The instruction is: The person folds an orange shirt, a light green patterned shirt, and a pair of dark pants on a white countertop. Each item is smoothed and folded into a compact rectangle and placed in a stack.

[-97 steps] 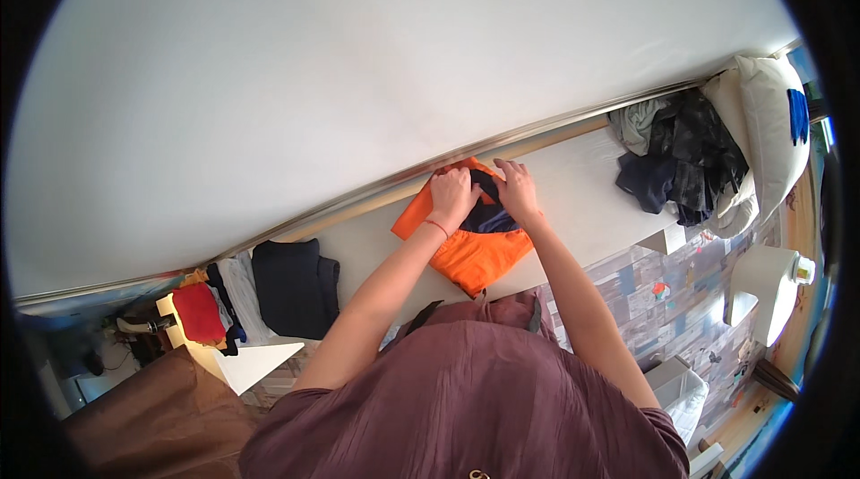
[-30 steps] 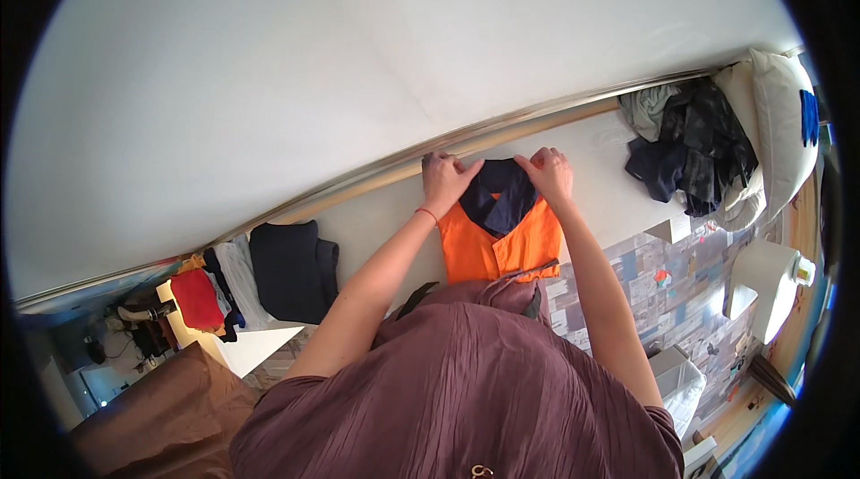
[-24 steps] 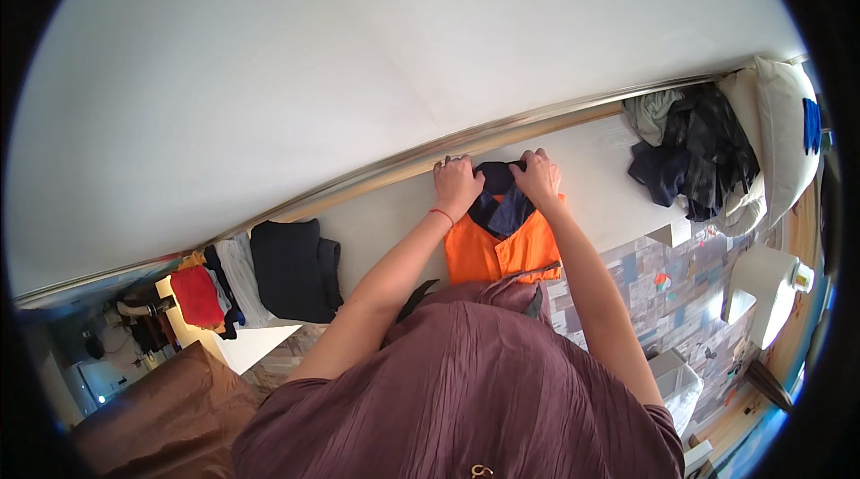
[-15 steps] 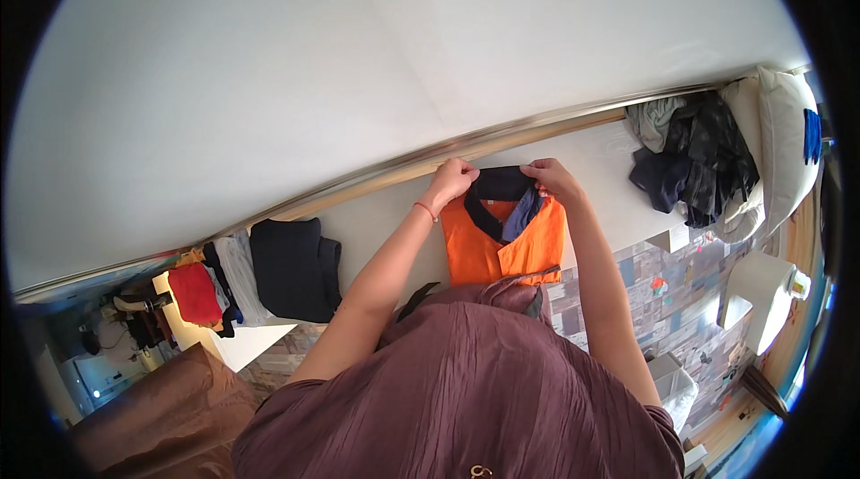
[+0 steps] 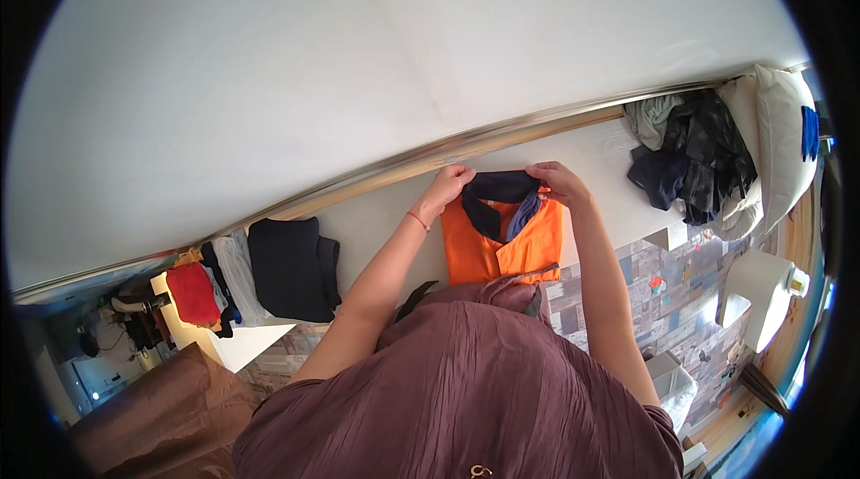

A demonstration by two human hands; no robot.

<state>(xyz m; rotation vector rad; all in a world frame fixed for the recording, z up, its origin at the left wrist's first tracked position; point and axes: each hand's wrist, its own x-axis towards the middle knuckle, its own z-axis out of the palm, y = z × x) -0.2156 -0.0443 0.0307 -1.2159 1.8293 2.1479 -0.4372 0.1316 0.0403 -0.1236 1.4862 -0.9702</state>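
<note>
An orange shirt (image 5: 528,248) with a dark navy collar lies in front of me on a white tabletop (image 5: 385,210), its lower end close to my body. The collar stands raised at the far end of the shirt. At the collar's left corner, my left hand (image 5: 445,187) pinches the dark cloth between thumb and fingers. Its right corner is pinched the same way by my right hand (image 5: 557,181). Between them the collar's upper edge is stretched nearly straight. A bluish inner flap shows inside the neck opening on the right.
Left of the shirt lie folded black clothes (image 5: 288,268), then white cloth (image 5: 240,277) and a red garment (image 5: 193,293). A heap of dark clothes (image 5: 708,152) sits at the right beside a white pillow (image 5: 784,152). A white wall (image 5: 358,58) rises behind the table.
Both hands keep hold of the collar. The collar's upper edge has come slightly nearer to me, and the neck opening looks flatter.
</note>
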